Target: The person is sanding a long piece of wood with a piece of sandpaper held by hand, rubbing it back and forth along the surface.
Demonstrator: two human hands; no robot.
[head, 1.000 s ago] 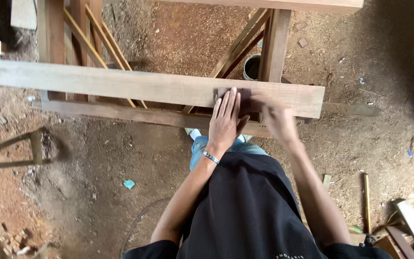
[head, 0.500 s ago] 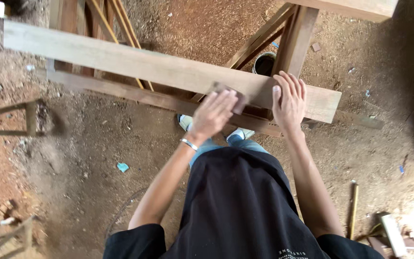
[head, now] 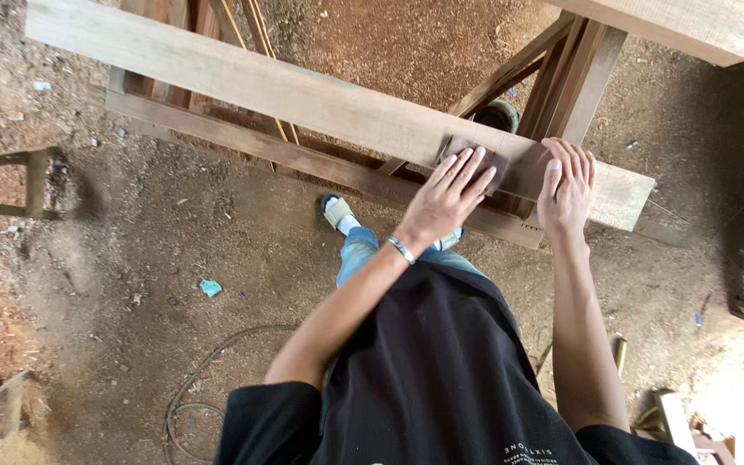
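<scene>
A long pale wooden plank (head: 303, 95) lies across a dark timber trestle frame (head: 303, 159) over a dirt floor strewn with sawdust (head: 131, 250), and it serves as the landmark here. Well below the plank's left end, a small turquoise scrap (head: 209, 288) lies on the floor, and a thin dark cable (head: 208, 379) loops further down from it.

Toward the plank's right part, the person's left hand (head: 443, 200) lies flat with fingers spread, pressing down on a small dark brown rectangular sanding block (head: 475, 159) that rests on the plank's top face; the hand covers the block's near half rather than gripping it. A silver bracelet (head: 401, 251) circles that wrist. Below the plank, under the hand, a foot in a pale green sandal (head: 336, 211) stands on the floor.

Just right of the block, the right hand (head: 567, 182) rests unclenched and flat on the plank near its right end, holding nothing, apparently steadying the wood.

Judging from this, the block could slide out from under the flat palm if pressure falls unevenly, since no fingers wrap it. The plank may shift or tip on the trestle if the right hand eases off. Splinters from the raw edge could catch the bare fingers.
</scene>
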